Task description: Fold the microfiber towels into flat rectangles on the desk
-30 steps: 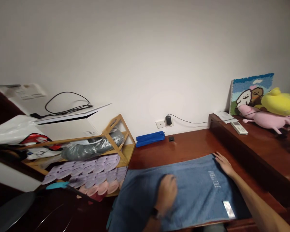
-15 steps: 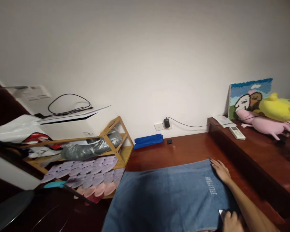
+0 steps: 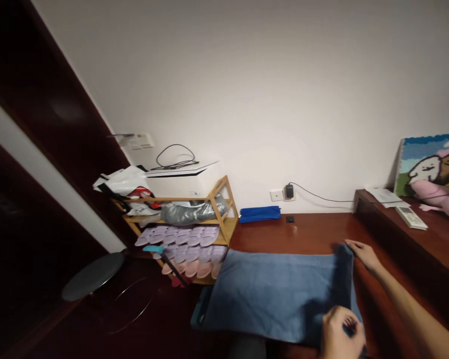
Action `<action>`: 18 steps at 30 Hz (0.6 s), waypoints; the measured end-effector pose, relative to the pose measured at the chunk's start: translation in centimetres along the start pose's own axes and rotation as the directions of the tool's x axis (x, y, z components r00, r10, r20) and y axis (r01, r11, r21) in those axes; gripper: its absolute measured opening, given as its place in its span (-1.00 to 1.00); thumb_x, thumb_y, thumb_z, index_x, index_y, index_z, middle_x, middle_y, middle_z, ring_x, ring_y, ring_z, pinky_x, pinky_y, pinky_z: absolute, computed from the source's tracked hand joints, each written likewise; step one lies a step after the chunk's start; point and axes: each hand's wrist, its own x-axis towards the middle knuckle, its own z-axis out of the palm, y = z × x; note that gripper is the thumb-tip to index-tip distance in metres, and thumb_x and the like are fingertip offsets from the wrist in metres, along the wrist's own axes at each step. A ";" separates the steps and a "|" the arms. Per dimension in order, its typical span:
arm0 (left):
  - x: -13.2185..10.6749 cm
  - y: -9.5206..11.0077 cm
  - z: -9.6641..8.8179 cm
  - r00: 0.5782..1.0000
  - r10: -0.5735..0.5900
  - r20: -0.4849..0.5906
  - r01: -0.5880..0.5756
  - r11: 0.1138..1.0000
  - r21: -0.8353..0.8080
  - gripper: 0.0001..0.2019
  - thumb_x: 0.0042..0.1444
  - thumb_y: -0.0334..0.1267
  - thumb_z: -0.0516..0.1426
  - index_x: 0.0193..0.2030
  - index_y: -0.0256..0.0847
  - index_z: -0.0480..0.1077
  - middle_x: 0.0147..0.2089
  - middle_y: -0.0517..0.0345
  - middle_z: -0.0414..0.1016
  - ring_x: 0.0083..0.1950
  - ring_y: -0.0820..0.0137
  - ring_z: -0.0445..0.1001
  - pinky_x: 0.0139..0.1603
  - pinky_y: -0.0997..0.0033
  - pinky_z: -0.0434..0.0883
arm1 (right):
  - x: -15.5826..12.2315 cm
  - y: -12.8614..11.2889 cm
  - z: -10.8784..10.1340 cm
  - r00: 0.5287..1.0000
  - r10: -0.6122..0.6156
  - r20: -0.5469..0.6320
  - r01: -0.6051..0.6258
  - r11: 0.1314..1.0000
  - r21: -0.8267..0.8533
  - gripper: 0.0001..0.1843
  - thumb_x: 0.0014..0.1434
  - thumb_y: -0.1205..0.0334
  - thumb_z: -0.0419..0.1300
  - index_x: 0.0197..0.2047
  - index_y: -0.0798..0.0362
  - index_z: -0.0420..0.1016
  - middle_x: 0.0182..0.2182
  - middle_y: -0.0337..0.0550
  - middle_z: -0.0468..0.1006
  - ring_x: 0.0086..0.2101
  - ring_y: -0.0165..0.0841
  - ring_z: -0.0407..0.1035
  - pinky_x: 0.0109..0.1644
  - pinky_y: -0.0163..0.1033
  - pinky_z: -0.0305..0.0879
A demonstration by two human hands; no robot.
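Note:
A blue-grey towel (image 3: 277, 289) lies spread over the brown wooden desk, its right edge lifted and turned up. My right hand (image 3: 364, 254) pinches the towel's far right corner. Nearer to me, my left hand (image 3: 340, 331) is curled closed at the near right corner, gripping the towel's edge; some of its fingers are hidden. The lettering on the towel is out of sight.
Behind the towel lie a blue pouch (image 3: 260, 214) and a plugged-in charger (image 3: 289, 190) with a black cable. A slatted wooden rack (image 3: 230, 229) with several slippers stands left. A raised ledge at right holds a remote control (image 3: 410, 218) and a pink plush toy (image 3: 439, 197).
The view has swung left. My right hand, flat on the towel before, now pinches its far corner, and the towel's right edge has come up. My left hand has moved onto the near corner.

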 end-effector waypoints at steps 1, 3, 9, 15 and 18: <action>-0.3 0.3 -2.4 0.999 -0.007 -0.044 0.006 1.000 -0.026 -0.84 0.12 0.10 0.28 -0.27 0.16 0.58 -0.30 -0.11 0.61 -0.22 0.11 0.59 -0.10 0.03 0.54 | 0.0 -1.5 1.3 0.999 -0.021 0.031 0.020 1.000 0.015 -0.40 0.05 -0.27 0.19 -0.23 0.10 0.73 -0.11 0.21 0.74 -0.01 0.09 0.60 0.16 0.16 0.52; -1.0 0.5 -7.2 0.988 -0.037 -0.148 0.025 0.996 -0.082 -0.70 0.13 0.18 0.28 -0.18 0.07 0.59 -0.27 -0.11 0.61 -0.20 0.12 0.60 -0.07 0.08 0.56 | -0.1 -4.7 4.7 0.991 -0.075 0.109 0.071 0.997 0.042 -0.41 0.15 -0.22 0.13 -0.15 0.10 0.73 -0.14 0.13 0.75 -0.11 -0.03 0.64 0.01 0.05 0.59; -4.5 -1.8 -21.9 0.888 -0.110 -0.446 0.008 0.975 -0.224 -0.36 0.15 0.34 0.23 0.12 -0.14 0.59 -0.31 0.01 0.60 -0.23 0.22 0.64 -0.07 0.30 0.60 | -1.2 -16.5 20.4 0.882 -0.314 0.350 0.322 0.946 0.039 -0.57 0.26 0.06 0.10 0.03 0.05 0.68 -0.06 -0.04 0.74 -0.12 -0.20 0.60 0.10 -0.04 0.52; -8.5 -8.7 -32.7 0.589 -0.280 -0.758 0.209 0.959 -0.191 -0.36 0.03 0.34 0.27 0.02 -0.16 0.65 -0.20 -0.07 0.72 -0.12 0.09 0.71 -0.09 0.27 0.64 | -6.7 -23.7 39.2 0.696 -0.424 0.579 0.537 0.843 -0.029 -0.77 0.25 0.24 0.21 -0.10 0.02 0.67 -0.02 -0.04 0.66 0.04 -0.18 0.50 0.27 -0.09 0.33; -9.5 -12.9 -34.8 0.488 -0.330 -0.808 0.441 0.892 -0.098 -0.54 0.02 0.24 0.23 -0.23 -0.09 0.68 -0.26 -0.02 0.74 -0.11 0.01 0.72 -0.08 0.19 0.64 | -10.1 -23.0 45.1 0.668 -0.359 0.651 0.558 0.821 -0.120 -0.90 0.22 0.29 0.26 -0.25 0.05 0.63 -0.07 -0.01 0.62 -0.01 -0.11 0.50 0.16 -0.06 0.35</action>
